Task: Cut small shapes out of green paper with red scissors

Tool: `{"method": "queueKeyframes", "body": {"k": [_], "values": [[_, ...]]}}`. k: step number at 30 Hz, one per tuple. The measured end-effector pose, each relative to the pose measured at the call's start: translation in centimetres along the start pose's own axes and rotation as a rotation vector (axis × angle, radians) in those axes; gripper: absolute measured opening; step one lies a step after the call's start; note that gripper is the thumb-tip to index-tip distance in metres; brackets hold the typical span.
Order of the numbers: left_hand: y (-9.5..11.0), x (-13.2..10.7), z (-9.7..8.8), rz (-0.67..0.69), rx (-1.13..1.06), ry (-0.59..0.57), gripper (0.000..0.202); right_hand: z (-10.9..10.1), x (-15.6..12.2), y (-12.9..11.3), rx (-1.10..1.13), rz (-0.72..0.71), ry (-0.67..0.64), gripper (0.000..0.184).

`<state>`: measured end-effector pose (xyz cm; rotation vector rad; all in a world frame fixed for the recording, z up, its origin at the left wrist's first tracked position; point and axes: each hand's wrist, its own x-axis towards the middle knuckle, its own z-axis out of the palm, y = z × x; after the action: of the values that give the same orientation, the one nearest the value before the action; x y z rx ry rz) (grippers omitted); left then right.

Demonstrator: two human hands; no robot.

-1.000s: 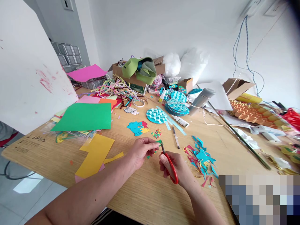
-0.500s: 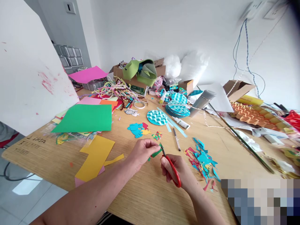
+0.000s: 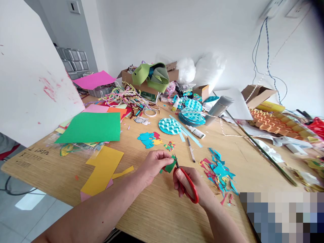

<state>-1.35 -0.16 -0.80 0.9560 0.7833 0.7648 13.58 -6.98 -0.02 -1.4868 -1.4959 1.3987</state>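
My left hand [image 3: 153,165] pinches a small green paper piece [image 3: 171,165] just above the wooden table [image 3: 162,209]. My right hand [image 3: 189,184] grips red-handled scissors [image 3: 187,185], thumb and fingers through the loops. The blade tips sit against the right edge of the green piece. A few tiny green and red scraps lie under the hands. A pile of teal, red and yellow offcuts [image 3: 219,170] lies just right of my right hand.
A green sheet [image 3: 91,127] and yellow paper [image 3: 103,168] lie to the left. Ahead are a teal cut-out figure [image 3: 148,139], a pen [image 3: 189,150], a glue tube [image 3: 196,132], teal patterned discs [image 3: 169,126], a grey flask [image 3: 217,108], cardboard boxes and a long green rod [image 3: 260,150].
The green piece has turned in my left fingers and shows more of its face. My right hand with the scissors has slid slightly right and toward me.
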Motion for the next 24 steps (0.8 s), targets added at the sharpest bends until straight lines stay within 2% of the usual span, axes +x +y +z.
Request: {"method": "queueKeyframes", "body": {"k": [12, 24], "values": [[0.01, -0.04, 0.04, -0.001, -0.01, -0.016, 0.024, 0.11, 0.16, 0.12, -0.007, 0.04, 0.052, 0.049], [0.14, 0.0, -0.1, -0.002, 0.046, 0.025, 0.022, 0.18, 0.12, -0.05, -0.021, 0.061, 0.051, 0.048]]}}
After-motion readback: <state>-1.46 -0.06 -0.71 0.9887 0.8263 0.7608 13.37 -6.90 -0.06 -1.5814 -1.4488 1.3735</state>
